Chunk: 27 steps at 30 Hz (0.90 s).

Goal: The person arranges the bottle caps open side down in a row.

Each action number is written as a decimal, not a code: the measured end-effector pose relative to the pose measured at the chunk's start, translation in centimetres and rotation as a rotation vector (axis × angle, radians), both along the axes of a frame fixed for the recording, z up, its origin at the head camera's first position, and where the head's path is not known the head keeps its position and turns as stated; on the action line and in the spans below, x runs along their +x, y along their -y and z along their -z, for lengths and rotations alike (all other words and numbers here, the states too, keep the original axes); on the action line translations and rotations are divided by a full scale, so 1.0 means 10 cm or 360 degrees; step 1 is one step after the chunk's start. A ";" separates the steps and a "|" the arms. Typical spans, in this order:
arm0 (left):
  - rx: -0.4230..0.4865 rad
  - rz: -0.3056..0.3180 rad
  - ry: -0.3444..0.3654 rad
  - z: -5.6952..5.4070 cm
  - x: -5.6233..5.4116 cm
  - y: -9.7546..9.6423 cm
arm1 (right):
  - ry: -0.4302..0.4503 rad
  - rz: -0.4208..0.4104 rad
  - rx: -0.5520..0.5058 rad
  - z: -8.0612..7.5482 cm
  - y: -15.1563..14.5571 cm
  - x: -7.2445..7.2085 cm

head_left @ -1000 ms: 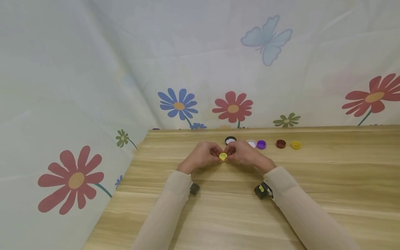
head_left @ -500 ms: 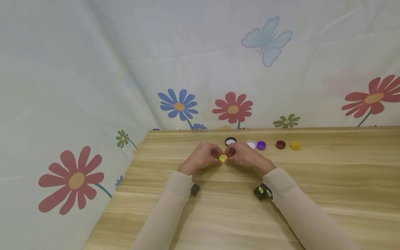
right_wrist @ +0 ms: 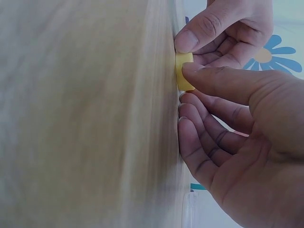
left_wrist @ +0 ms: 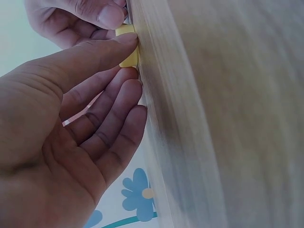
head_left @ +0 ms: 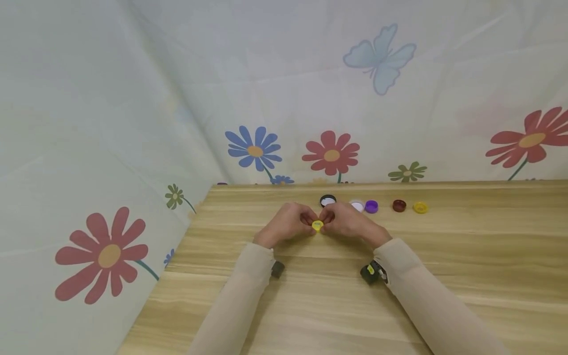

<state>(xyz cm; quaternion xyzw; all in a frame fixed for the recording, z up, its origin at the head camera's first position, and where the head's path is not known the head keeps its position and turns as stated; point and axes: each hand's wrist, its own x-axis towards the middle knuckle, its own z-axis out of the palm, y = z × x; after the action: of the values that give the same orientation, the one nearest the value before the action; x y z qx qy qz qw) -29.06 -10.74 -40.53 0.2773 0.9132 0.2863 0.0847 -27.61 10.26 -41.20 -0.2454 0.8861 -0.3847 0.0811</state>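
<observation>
Close over the wooden table [head_left: 310,305], my two hands meet at a small yellow bottle cap [head_left: 317,225] with faint printing on its top. My left hand [head_left: 286,222] pinches its left side with thumb and fingers. From the other side, my right hand [head_left: 348,219] pinches it too. In the left wrist view the left thumb lies along the yellow cap [left_wrist: 128,58], and the other fingers curve loosely below. The right wrist view has the yellow cap [right_wrist: 181,73] at the table surface, a thumb from each hand on it.
Behind the hands stands a row of caps: a black one [head_left: 322,197], a white one [head_left: 357,205] partly behind the right hand, a purple one [head_left: 371,207], a dark red one [head_left: 399,206] and another yellow one [head_left: 420,208]. A flower-printed cloth [head_left: 284,98] hangs along the table's back and left edges.
Both hands and the yellow cap have come very slightly toward the person, mostly in the first half second. The grip on the cap looks the same, and the row of caps stays put.
</observation>
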 end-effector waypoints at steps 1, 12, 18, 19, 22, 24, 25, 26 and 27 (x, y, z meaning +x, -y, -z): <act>-0.0004 -0.0002 -0.0007 0.00 0.00 0.00 | 0.0000 0.0004 0.0000 0.00 0.00 0.00; -0.0002 0.0011 -0.0018 -0.01 0.00 0.00 | 0.0025 0.0013 0.0006 -0.01 0.01 0.00; -0.0002 0.0001 -0.0032 -0.03 0.01 0.00 | 0.0019 0.0020 0.0016 -0.02 0.01 -0.01; -0.0003 0.0000 -0.0027 -0.02 0.01 -0.01 | 0.0021 0.0015 0.0017 -0.01 0.01 -0.01; -0.0006 0.0002 -0.0012 -0.02 0.01 -0.01 | 0.0032 0.0012 0.0018 0.00 0.00 0.00; -0.0006 0.0005 -0.0006 -0.02 0.02 0.00 | 0.0025 0.0004 0.0013 0.00 0.00 0.00; -0.0008 0.0005 -0.0003 -0.02 0.02 0.00 | 0.0025 0.0005 0.0011 0.00 0.00 0.00; -0.0008 0.0006 -0.0001 -0.02 0.02 0.00 | 0.0024 0.0008 0.0007 0.01 0.00 0.01; -0.0010 0.0004 0.0001 -0.02 0.02 0.00 | 0.0026 0.0011 0.0003 0.01 0.00 0.01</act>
<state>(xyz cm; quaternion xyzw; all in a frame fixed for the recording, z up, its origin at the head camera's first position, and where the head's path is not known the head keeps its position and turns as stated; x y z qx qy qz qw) -28.83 -10.69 -40.37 0.2782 0.9137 0.2833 0.0864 -27.53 10.29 -41.27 -0.2393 0.8867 -0.3860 0.0873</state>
